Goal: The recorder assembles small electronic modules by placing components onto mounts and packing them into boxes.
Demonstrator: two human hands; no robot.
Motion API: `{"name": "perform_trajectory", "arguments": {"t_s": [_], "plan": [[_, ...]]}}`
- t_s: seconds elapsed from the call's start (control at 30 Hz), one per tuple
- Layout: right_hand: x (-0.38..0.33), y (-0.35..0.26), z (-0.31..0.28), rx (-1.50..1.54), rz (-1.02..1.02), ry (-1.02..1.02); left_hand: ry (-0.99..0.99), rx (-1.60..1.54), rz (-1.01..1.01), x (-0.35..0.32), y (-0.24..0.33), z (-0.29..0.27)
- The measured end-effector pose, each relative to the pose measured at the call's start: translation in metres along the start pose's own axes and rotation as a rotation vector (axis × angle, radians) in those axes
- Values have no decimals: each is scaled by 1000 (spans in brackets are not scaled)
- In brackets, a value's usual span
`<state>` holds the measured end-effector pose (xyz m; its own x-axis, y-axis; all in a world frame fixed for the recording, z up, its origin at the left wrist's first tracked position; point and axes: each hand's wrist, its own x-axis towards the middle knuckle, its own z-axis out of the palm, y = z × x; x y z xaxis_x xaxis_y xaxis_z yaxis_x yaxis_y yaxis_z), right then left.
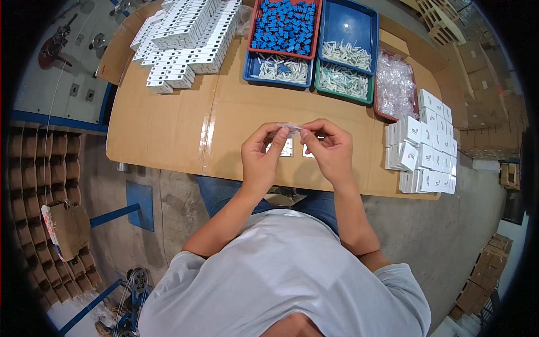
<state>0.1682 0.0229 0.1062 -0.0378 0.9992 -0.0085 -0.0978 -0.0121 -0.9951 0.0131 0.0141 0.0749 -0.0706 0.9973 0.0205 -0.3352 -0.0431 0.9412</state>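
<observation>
Between my two hands, over the near middle of the cardboard-covered table, is a small clear plastic piece. My left hand pinches its left end with thumb and forefinger. The other end is between the thumb and fingertips of my right hand. Whether it is a bag or a stiff part is too small to tell. Just below it on the cardboard lie a flat white piece by my left hand and another white piece by my right, both partly hidden by my fingers.
Stacked white blocks stand far left. A red tray of blue parts overlaps a blue tray; another blue tray and a green tray hold pale slim pieces. Clear plastic fills a red tray. White boxes are stacked right.
</observation>
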Motion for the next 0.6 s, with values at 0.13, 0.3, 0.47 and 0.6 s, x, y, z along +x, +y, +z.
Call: {"name": "perform_trajectory", "arguments": {"t_s": [0.13,0.3,0.47,0.6], "plan": [[-1,5,-1,-45,-49,24,-5,-4,8,0,1,1],[-2,8,-1,-25,-68,32,-10,-31,3,1,-3,3],[-1,5,-1,-8,-16,51,-15,-59,-20,0,-1,5],[-1,3,-2,-6,7,34,-17,-36,-26,-1,-2,5]]}}
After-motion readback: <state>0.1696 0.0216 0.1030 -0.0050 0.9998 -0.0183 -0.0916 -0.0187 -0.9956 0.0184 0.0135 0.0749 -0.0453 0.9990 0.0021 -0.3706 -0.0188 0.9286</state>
